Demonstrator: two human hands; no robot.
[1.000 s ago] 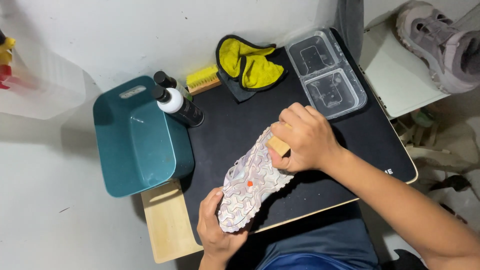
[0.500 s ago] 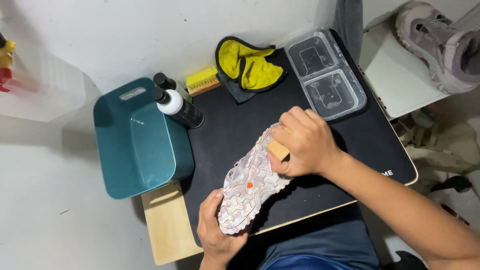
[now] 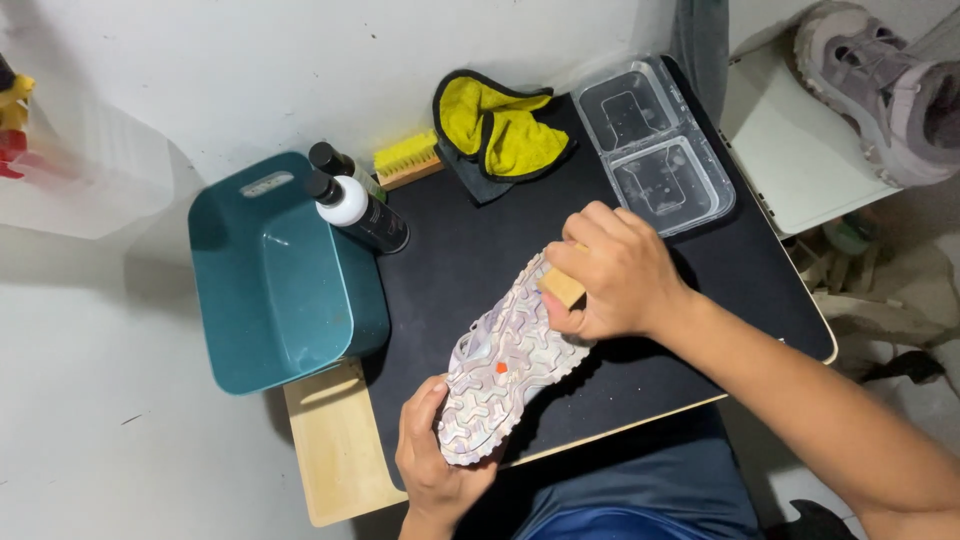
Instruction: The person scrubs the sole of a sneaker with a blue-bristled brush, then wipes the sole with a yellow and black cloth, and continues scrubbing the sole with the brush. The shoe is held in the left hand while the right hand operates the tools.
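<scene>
A black mat (image 3: 470,255) covers most of a small wooden table (image 3: 335,450), and everything sits on or beside it. Left of the mat stands a teal tub (image 3: 275,290), deep and rounded, with a slot handle in its far rim. At the far right corner of the mat lie two clear trays (image 3: 655,145), rectangular, side by side and touching. Off the table to the right, a second shoe (image 3: 885,90), greyish mauve, rests on a white board (image 3: 800,150).

The shoe (image 3: 505,370) lies sole up near the front edge of the mat, running diagonally from near left to far right. Its sole is pale, whitish with a lilac tint, cut in a zigzag tread, with one small orange dot near the middle.

The right hand (image 3: 615,270) is curled over the far end of the sole, fingers closed round a small wooden brush (image 3: 560,287) pressed against the tread. The left hand (image 3: 435,460) grips the near end of the shoe, thumb along one edge and fingers wrapped beneath.

At the back, a yellow cloth (image 3: 500,125) with dark edging lies crumpled. Beside it is a yellow-bristled brush (image 3: 408,160). Two dark bottles (image 3: 355,200) with black caps lean by the tub; the nearer one has a white upper part.
</scene>
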